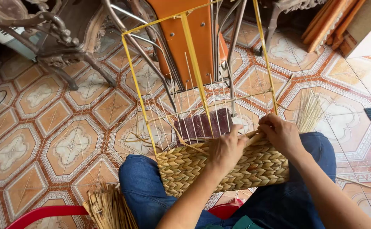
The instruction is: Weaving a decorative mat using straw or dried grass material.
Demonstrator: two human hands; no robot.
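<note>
While both hands work at the top edge of the woven band, a half-made basket point(219, 167) of braided straw-coloured fibre rests across the person's lap, built on a yellow wire frame point(189, 46) that rises away over the tiled floor point(49, 127). Left hand point(227, 149) presses on the uppermost row, fingers curled onto the weave; right hand point(281, 133) has its fingers clenched around a thick fibre strand point(254, 138) at the rim. Thin upright stakes point(181, 106) stand bare above the woven part — roughly the lower part of the frame is covered. Step in hand, as I judge it: laying another row. Next move likely calls for threading the strand between stakes and packing it tight. Loose fibre bundles point(109, 208) lie near the knee.
</note>
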